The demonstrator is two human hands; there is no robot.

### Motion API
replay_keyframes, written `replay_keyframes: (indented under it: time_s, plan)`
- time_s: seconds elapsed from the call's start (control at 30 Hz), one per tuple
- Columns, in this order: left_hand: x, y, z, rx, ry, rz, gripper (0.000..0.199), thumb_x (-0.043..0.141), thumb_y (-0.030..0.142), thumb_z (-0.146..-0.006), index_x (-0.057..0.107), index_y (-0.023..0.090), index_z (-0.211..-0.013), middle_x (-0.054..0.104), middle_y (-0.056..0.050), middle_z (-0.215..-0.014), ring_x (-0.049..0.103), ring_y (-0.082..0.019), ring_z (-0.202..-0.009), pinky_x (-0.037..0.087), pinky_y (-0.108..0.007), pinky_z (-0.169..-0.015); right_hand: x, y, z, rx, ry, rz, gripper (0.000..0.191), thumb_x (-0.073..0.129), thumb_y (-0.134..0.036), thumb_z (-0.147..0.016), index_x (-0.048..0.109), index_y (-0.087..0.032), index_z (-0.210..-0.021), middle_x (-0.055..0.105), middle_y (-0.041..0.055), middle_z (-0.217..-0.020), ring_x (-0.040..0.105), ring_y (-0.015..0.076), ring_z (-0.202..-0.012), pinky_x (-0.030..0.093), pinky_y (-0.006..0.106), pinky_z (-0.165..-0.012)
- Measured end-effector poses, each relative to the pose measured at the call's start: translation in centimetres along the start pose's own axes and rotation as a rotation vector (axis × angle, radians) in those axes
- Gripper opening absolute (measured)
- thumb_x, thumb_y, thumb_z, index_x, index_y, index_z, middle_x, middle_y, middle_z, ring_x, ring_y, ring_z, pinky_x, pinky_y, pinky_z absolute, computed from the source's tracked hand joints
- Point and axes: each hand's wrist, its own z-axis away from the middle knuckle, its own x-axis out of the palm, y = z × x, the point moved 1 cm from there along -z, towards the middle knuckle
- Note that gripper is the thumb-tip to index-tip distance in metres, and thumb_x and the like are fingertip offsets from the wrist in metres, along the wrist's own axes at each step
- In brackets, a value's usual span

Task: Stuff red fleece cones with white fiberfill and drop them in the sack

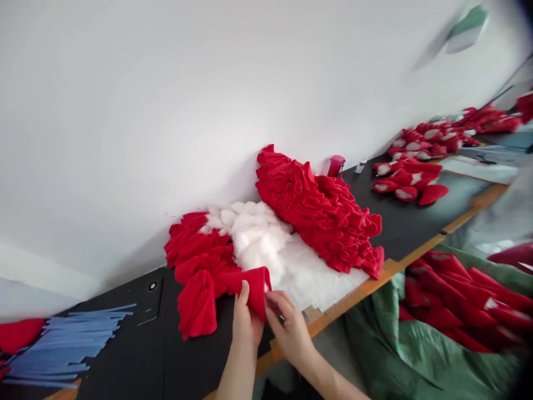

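A red fabric tube (pixel 252 279) lies across my left hand (pixel 246 319), whose thumb presses on its near side while the fingers are behind it. My right hand (pixel 289 328) pinches the open rim of the same piece at its right end. Just behind the tube is a mound of white stuffing (pixel 260 236). Red fabric pieces (pixel 197 303) are heaped left of my hands, and a larger stack of folded red fabric (pixel 320 214) stands to the right of the stuffing.
Blue strips (pixel 66 344) and a black phone (pixel 150 300) lie on the black table (pixel 125 361) at left. A pink cup (pixel 335 165), a small white bottle (pixel 360 165) and stuffed red pieces (pixel 410 180) are back right. A green sack (pixel 375 333) holds red pieces below the edge.
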Motion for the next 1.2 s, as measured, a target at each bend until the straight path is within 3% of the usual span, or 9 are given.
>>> replay_keyframes:
  time_s: [0.1, 0.3, 0.4, 0.53, 0.6, 0.8, 0.93, 1.1, 1.2]
  plan:
    - [-0.8, -0.9, 1.5, 0.004, -0.081, -0.041, 0.036, 0.081, 0.023, -0.065, 0.065, 0.016, -0.096, 0.070, -0.008, -0.089, 0.068, -0.020, -0.076, 0.055, -0.029, -0.075, 1.2, -0.5, 2.1, -0.089, 0.012, 0.073, 0.035, 0.043, -0.003, -0.076, 0.063, -0.023, -0.096, 0.062, 0.0074, -0.097, 0.062, 0.0201, -0.088, 0.052, 0.031, -0.078]
    - [-2.3, -2.3, 2.3, 0.010, -0.075, -0.157, 0.029, 0.080, 0.019, -0.065, 0.064, 0.014, -0.088, 0.068, -0.006, -0.076, 0.065, -0.016, -0.065, 0.055, -0.024, -0.064, 1.0, -0.3, 4.6, -0.018, 0.116, 0.060, 0.021, 0.047, -0.010, -0.082, 0.060, -0.023, -0.070, 0.057, 0.0021, -0.073, 0.058, 0.0165, -0.068, 0.049, 0.028, -0.064]
    - [-2.2, -2.4, 2.3, 0.067, -0.043, -0.212, 0.038, 0.079, 0.015, -0.066, 0.062, 0.018, -0.099, 0.069, -0.003, -0.081, 0.065, -0.016, -0.065, 0.053, -0.023, -0.059, 0.5, 0.5, 5.2, 0.190, 0.261, -0.149, 0.004, 0.057, -0.024, -0.083, 0.060, -0.023, -0.083, 0.060, 0.0023, -0.077, 0.059, 0.0175, -0.070, 0.051, 0.030, -0.064]
    - [-1.8, -2.7, 3.5, 0.065, -0.167, -0.305, 0.050, 0.081, 0.020, -0.066, 0.058, 0.021, -0.111, 0.070, -0.007, -0.094, 0.068, -0.021, -0.075, 0.054, -0.026, -0.062, -0.1, 0.9, 5.2, 0.357, 0.364, -0.468, 0.041, 0.064, -0.042, -0.078, 0.053, -0.025, -0.114, 0.061, 0.0075, -0.105, 0.063, 0.0201, -0.086, 0.055, 0.032, -0.069]
    - [-1.7, -2.9, 4.2, 0.010, -0.243, -0.272, 0.047, 0.079, 0.029, -0.070, 0.059, 0.019, -0.111, 0.070, -0.010, -0.098, 0.068, -0.024, -0.085, 0.055, -0.030, -0.071, -0.2, 0.7, 5.2, 0.372, 0.344, -0.553, 0.040, 0.063, -0.044, -0.080, 0.052, -0.026, -0.113, 0.062, 0.0075, -0.108, 0.064, 0.0202, -0.088, 0.056, 0.032, -0.072]
    - [-1.8, -2.3, 4.9, -0.324, -0.222, -0.178, 0.036, 0.058, 0.042, -0.087, 0.069, 0.009, -0.099, 0.071, -0.018, -0.095, 0.069, -0.029, -0.084, 0.057, -0.036, -0.073, -0.2, 0.5, 5.6, 0.171, 0.387, -0.274, 0.022, 0.055, -0.033, -0.085, 0.064, -0.025, -0.103, 0.054, 0.0092, -0.119, 0.060, 0.0225, -0.102, 0.055, 0.034, -0.082]
    - [-1.5, -2.3, 5.4, -0.354, -0.235, -0.141, 0.030, 0.053, 0.031, -0.091, 0.068, 0.007, -0.102, 0.070, -0.018, -0.103, 0.067, -0.027, -0.094, 0.054, -0.033, -0.083, 0.0, -0.3, 4.9, 0.049, 0.255, -0.121, 0.041, 0.052, -0.009, -0.080, 0.063, -0.028, -0.115, 0.052, 0.0069, -0.123, 0.053, 0.0220, -0.115, 0.045, 0.036, -0.098]
    - [-1.9, -2.6, 5.6, -0.360, -0.214, -0.121, 0.027, 0.051, 0.027, -0.092, 0.068, 0.009, -0.104, 0.070, -0.017, -0.103, 0.067, -0.027, -0.096, 0.054, -0.034, -0.084, -0.6, -1.1, 3.8, 0.057, 0.372, 0.004, 0.017, 0.055, -0.010, -0.078, 0.068, -0.021, -0.079, 0.058, 0.0070, -0.100, 0.060, 0.0203, -0.091, 0.052, 0.031, -0.079]
    - [-2.3, -2.2, 5.2, -0.381, -0.266, -0.074, 0.031, 0.047, 0.028, -0.094, 0.068, 0.008, -0.104, 0.069, -0.018, -0.107, 0.065, -0.027, -0.100, 0.053, -0.034, -0.087, -0.5, -1.1, 3.7, 0.011, 0.354, 0.025, 0.032, 0.053, -0.007, -0.075, 0.064, -0.022, -0.102, 0.053, 0.0090, -0.118, 0.058, 0.0214, -0.103, 0.051, 0.032, -0.086]
